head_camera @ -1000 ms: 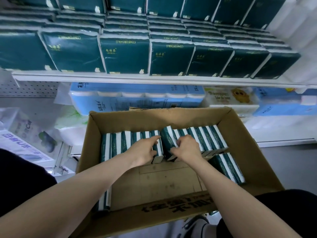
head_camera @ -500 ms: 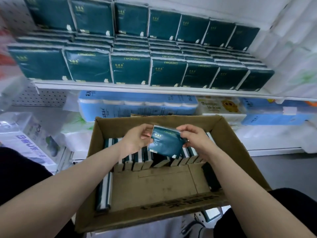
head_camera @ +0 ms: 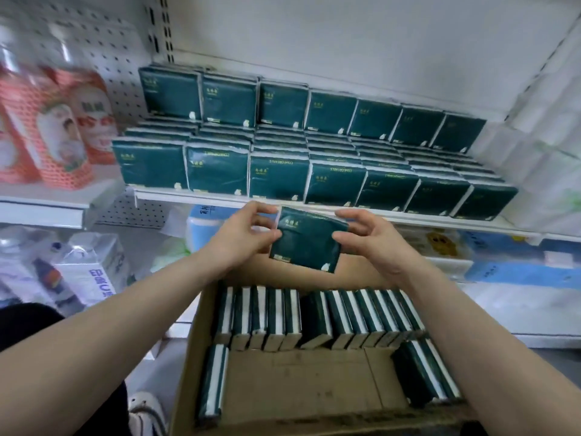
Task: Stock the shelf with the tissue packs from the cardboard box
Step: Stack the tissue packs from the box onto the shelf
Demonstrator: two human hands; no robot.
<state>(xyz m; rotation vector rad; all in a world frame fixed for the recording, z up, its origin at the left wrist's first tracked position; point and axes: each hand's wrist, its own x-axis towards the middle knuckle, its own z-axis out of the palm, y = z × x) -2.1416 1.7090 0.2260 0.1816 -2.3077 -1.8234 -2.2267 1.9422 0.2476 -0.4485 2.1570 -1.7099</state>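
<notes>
The left hand (head_camera: pixel 242 234) pinches the 9 o'clock edge of one dark green tissue pack (head_camera: pixel 306 239) between thumb and curled fingers. The right hand (head_camera: pixel 374 243) holds its 3 o'clock edge in the same way. The pack is in the air, its flat face toward the camera, a little tilted. At 6 o'clock below it is the open cardboard box (head_camera: pixel 283 382), where a row of packs (head_camera: pixel 314 319) stands on edge across it, with a few more near both sides. At 12 o'clock the shelf (head_camera: pixel 195 194) carries stocked packs (head_camera: pixel 276 177) in rows. Red packages (head_camera: pixel 47 127) stand at 10 o'clock.
</notes>
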